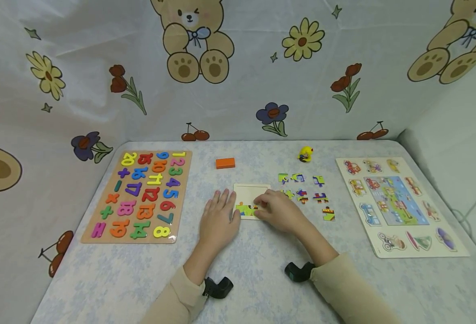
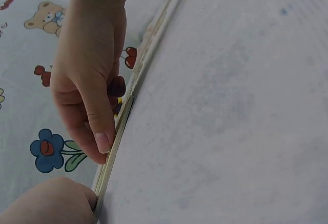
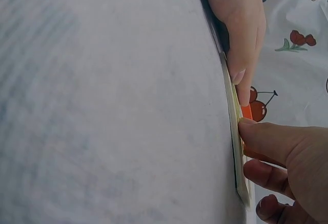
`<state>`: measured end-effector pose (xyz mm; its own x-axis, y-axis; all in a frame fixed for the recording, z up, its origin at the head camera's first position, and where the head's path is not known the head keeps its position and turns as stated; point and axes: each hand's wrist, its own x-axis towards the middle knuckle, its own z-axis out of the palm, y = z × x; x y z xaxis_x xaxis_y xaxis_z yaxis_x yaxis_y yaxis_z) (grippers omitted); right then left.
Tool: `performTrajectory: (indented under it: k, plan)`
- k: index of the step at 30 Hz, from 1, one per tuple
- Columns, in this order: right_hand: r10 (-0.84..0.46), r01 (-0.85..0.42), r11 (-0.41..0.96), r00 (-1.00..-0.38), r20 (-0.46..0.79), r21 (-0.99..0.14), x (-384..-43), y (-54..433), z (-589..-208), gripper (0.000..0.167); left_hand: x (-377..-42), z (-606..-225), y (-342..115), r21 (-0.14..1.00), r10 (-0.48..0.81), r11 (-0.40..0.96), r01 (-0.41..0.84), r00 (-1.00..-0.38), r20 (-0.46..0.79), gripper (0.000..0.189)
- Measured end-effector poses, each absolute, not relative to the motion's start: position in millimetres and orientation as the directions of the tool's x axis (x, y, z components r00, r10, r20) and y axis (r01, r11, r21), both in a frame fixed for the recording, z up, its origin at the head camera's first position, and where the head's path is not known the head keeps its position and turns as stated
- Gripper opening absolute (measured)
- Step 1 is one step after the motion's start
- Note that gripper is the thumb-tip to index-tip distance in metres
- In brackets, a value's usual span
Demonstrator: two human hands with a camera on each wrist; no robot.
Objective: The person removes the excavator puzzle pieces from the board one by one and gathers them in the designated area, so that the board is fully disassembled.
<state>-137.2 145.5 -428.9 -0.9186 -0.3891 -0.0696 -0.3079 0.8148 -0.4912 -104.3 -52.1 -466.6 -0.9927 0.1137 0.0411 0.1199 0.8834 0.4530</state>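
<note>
A small pale puzzle tray [image 1: 246, 192] lies mid-table, with green and yellow puzzle pieces [image 1: 244, 209] fitted along its near edge. My left hand [image 1: 220, 220] rests flat at the tray's left side, fingers extended, the thumb by the fitted pieces. Bent over the tray's right part, my right hand [image 1: 280, 210] pinches a puzzle piece between thumb and forefinger; its fingers mostly hide that piece. In the right wrist view, the right thumb [image 3: 266, 137] lies at the tray's edge, other fingers curled below. Several loose puzzle pieces [image 1: 320, 198] are spread right of the tray.
A wooden number board [image 1: 183, 198] lies at left, and a white picture board [image 1: 357, 211] at right. Behind the tray sit an orange block [image 1: 225, 163] and a yellow duck toy [image 1: 305, 154]. A printed cloth [image 1: 238, 103] hangs behind the table.
</note>
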Motion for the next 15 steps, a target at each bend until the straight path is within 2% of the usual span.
performTrajectory:
  k: [7,15]
  plan:
    - [-0.401,-0.315,0.797,-0.914,-0.062,-0.515,-137.2,144.9,-429.7,0.018,-103.8,-465.9,-51.7,0.454,0.116,0.882,0.125,-0.992,0.047,0.057]
    - [-0.38,-0.267,0.778,-0.921,-0.088,-0.569,-138.4,143.0,-430.0,0.018,-104.6,-465.6,-51.3,0.447,0.113,0.886,0.123,-0.992,0.05,0.056]
